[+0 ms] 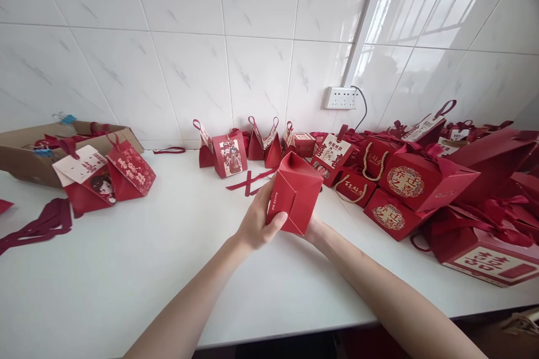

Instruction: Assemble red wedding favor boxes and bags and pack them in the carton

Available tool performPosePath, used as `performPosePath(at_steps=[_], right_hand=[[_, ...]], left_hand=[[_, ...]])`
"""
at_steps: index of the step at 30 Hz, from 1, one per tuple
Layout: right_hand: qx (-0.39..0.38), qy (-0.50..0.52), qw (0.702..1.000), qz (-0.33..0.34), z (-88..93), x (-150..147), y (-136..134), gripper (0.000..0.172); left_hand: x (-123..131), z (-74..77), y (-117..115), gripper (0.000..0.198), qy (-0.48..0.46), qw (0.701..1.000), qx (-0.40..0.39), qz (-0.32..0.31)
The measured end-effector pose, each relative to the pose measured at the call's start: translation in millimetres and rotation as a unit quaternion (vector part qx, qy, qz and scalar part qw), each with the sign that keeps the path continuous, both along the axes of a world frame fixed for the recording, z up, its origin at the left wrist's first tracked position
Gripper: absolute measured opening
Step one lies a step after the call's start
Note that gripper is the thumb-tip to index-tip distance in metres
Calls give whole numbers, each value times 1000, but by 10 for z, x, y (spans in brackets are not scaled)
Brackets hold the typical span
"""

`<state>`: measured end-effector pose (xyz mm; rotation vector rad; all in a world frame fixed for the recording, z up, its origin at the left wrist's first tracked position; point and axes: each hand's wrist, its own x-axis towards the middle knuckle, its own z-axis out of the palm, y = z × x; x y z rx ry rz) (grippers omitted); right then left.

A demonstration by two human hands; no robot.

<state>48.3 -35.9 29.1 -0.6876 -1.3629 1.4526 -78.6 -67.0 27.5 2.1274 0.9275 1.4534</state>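
Note:
Above the middle of the table I hold a red paper gift box [296, 196], tilted, with its folded bottom flaps facing me and small white print on one flap. My left hand [261, 216] grips its left side, thumb pressed on the near face and fingers behind. Most of my right hand [312, 230] is hidden behind the box's lower right edge, so its fingers do not show, though it supports the box. Just beyond lie loose dark red ribbon strips [250, 181]. A printed red gift box [229, 155] with two figures stands behind them.
Many red gift boxes [406, 179] are piled on the right. Two boxes [131, 171] stand at left beside a cardboard carton [25, 148] and a ribbon bundle [46, 224]. A power strip [340, 98] is fixed to the tiled wall behind the white table [168, 286].

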Motion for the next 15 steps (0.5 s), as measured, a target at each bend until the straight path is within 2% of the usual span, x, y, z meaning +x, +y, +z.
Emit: performPosePath(at_steps=[2,3,9,15], right_hand=[[-113,86,983,117,-3,16,6,42],[-143,105,975,136,-6,24,6,44],[-211,123,953,177,-29,43,-17,54],[-226,130,950,171,-43,23,-8,45]], left_hand=[[3,22,-15,44,-36,999,-21,-2],[4,37,-25,43,-54,998,-35,-3],[-4,111,-70,38,-150,982,-115,-12],[-19,98,-53,39,-159,984,-84,12]])
